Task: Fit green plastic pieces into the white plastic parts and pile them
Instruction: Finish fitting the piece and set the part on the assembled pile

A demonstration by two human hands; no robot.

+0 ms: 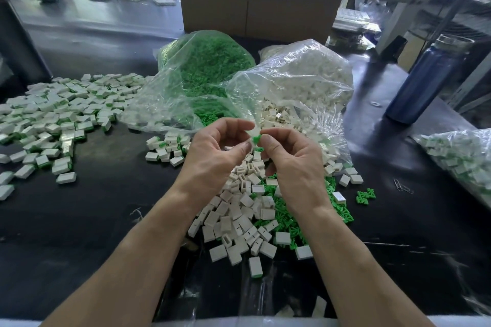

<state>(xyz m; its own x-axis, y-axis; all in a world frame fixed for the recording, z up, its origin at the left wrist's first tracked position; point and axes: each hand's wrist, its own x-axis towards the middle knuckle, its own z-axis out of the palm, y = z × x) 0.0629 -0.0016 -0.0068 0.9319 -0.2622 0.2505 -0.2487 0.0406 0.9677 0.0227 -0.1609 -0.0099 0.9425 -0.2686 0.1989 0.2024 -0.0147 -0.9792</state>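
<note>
Both hands (pixel 255 150) pinch a green piece (pixel 256 138) above loose white parts (pixel 239 210)

Single view, head-worn wide-angle camera, looking forward and steeply down onto a dark table (pixel 106 207) from close above; straight lines bow toward the frame edges (wide-angle lens). Both forearms enter from the bottom edge and meet just above frame centre, the left hand (pixel 218 146) and right hand (pixel 289 156) near the lens and large in frame. The upper third of the frame looks outward and level, taking in a cardboard box (pixel 260 5) at top centre and a blue bottle (pixel 427 79) at right; no second view, so no shared part.
</note>
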